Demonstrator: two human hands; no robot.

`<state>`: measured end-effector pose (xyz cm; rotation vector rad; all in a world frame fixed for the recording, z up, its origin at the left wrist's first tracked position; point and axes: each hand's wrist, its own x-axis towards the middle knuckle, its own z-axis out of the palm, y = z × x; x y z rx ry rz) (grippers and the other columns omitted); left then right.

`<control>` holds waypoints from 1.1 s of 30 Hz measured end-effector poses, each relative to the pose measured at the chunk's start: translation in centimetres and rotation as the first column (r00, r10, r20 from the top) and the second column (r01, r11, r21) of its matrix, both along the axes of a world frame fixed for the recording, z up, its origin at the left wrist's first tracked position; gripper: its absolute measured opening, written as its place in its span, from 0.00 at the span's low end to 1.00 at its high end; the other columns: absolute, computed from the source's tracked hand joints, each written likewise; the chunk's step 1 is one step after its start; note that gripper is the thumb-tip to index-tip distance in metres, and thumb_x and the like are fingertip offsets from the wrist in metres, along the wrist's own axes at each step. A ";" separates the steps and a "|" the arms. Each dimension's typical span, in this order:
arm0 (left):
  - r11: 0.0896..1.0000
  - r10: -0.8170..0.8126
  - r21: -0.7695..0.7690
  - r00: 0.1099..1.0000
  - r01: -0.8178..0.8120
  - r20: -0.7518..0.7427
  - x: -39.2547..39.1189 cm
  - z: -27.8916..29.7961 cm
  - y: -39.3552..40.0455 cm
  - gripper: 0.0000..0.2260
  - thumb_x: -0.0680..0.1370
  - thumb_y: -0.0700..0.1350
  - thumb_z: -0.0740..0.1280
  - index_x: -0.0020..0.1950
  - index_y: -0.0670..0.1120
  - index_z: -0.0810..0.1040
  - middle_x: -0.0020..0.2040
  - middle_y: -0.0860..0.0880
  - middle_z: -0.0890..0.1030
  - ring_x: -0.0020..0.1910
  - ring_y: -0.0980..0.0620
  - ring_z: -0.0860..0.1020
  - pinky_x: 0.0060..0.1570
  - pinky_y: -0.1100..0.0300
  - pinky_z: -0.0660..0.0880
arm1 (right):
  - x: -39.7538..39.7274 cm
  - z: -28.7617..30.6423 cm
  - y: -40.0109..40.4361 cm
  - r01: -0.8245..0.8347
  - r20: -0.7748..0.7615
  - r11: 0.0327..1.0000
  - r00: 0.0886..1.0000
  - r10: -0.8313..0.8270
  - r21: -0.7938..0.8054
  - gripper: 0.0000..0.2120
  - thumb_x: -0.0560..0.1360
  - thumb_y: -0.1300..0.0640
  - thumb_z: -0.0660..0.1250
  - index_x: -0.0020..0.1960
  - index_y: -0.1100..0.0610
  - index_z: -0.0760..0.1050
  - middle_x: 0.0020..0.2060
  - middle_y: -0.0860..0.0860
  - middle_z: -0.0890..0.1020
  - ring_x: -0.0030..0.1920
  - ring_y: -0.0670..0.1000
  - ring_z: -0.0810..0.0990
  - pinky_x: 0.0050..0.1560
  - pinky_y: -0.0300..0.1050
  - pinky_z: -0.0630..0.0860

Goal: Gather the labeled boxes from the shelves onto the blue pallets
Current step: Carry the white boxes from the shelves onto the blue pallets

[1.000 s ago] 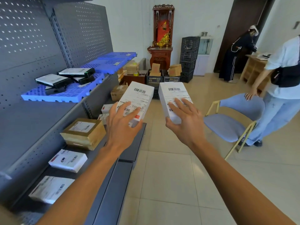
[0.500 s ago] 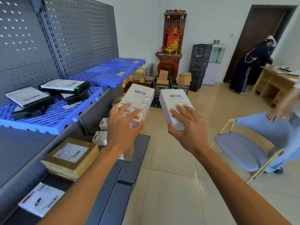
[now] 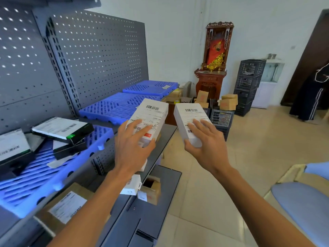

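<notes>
My left hand [image 3: 132, 147] grips a white labeled box [image 3: 153, 113] with a barcode and a red mark. My right hand [image 3: 206, 145] holds a second white labeled box [image 3: 188, 114]. Both boxes are held side by side in the air, just right of the grey shelf. Blue pallets lie on the upper shelf: a near one [image 3: 53, 173] carrying several black and white boxes [image 3: 62, 129], a bare middle one [image 3: 114, 107], and a far one [image 3: 151, 87]. On the lower shelf sit a brown labeled box [image 3: 65, 207] and a small white box [image 3: 131, 186].
A grey pegboard shelf unit [image 3: 92, 54] fills the left. A blue chair [image 3: 302, 202] stands at the right. Ahead are black crates [image 3: 249, 81], cardboard boxes [image 3: 228, 102], a wooden shrine cabinet [image 3: 213, 68], and a person in dark clothes [image 3: 313, 97] by the doorway.
I have moved forward along the shelf with both boxes; the blue pallets are nearer and lower in view, and the person by the chair has passed out of view.
</notes>
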<state>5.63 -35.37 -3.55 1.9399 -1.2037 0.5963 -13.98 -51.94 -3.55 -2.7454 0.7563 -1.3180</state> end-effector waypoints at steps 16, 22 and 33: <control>0.922 0.366 -0.068 0.916 -0.380 -0.165 7.6 3.2 -8.3 0.22 0.71 0.56 0.69 0.65 0.54 0.81 0.71 0.52 0.73 0.71 0.45 0.65 0.65 0.38 0.69 | 17.0 2.0 -14.6 -0.407 0.038 0.913 0.912 0.408 -0.022 0.25 0.73 0.42 0.64 0.64 0.53 0.80 0.67 0.51 0.79 0.69 0.57 0.74 0.59 0.62 0.76; 0.869 0.465 -0.089 0.865 -0.487 -0.190 12.0 5.1 -8.8 0.22 0.74 0.56 0.70 0.66 0.53 0.81 0.71 0.51 0.73 0.72 0.45 0.63 0.68 0.44 0.66 | 23.2 2.9 -15.6 -0.479 0.020 0.878 0.878 0.479 0.013 0.25 0.72 0.41 0.65 0.65 0.52 0.79 0.67 0.50 0.79 0.70 0.56 0.73 0.61 0.62 0.75; 0.779 0.620 0.049 0.758 -0.625 -0.203 17.7 5.1 -8.8 0.20 0.75 0.55 0.72 0.67 0.53 0.81 0.71 0.50 0.73 0.73 0.45 0.61 0.66 0.39 0.68 | 31.2 3.6 -16.4 -0.594 -0.041 0.801 0.801 0.598 0.078 0.26 0.73 0.38 0.61 0.66 0.48 0.79 0.68 0.46 0.77 0.73 0.51 0.69 0.63 0.60 0.73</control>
